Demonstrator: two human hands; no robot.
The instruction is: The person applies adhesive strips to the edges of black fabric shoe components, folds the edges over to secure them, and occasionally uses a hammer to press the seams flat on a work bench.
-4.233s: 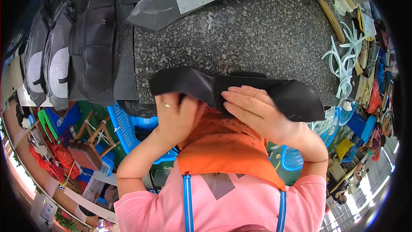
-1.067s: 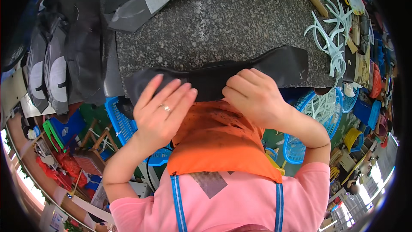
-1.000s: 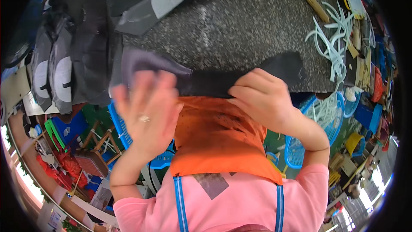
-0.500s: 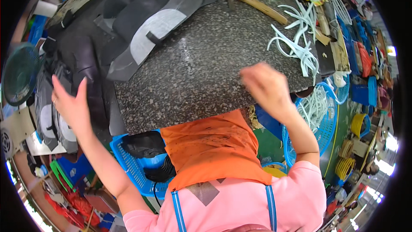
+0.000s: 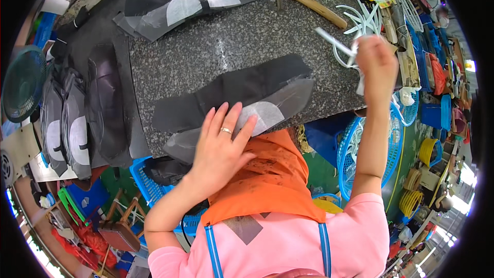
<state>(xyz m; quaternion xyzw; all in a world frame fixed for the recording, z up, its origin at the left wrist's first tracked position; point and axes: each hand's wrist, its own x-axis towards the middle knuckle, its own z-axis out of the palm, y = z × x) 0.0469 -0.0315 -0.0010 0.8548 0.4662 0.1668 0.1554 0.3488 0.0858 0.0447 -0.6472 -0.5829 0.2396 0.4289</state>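
Head view: the left hand [image 5: 218, 146] lies spread over the near edge of a black panel [image 5: 247, 87] with a white patch [image 5: 263, 115], at 6 o'clock on the tabletop [image 5: 288, 33]. The right hand [image 5: 378, 64], bunched and blurred, is among pale strips [image 5: 334, 40] at 3 o'clock; whether it pinches one, I cannot tell. A hammer [image 5: 314, 6] lies at 1 o'clock, more dark panels [image 5: 149, 7] at 11.

looks matt on the sheet [image 5: 247, 85], like faintly glossy stone on the tabletop [image 5: 177, 64], wooden along the hammer handle [image 5: 316, 8].
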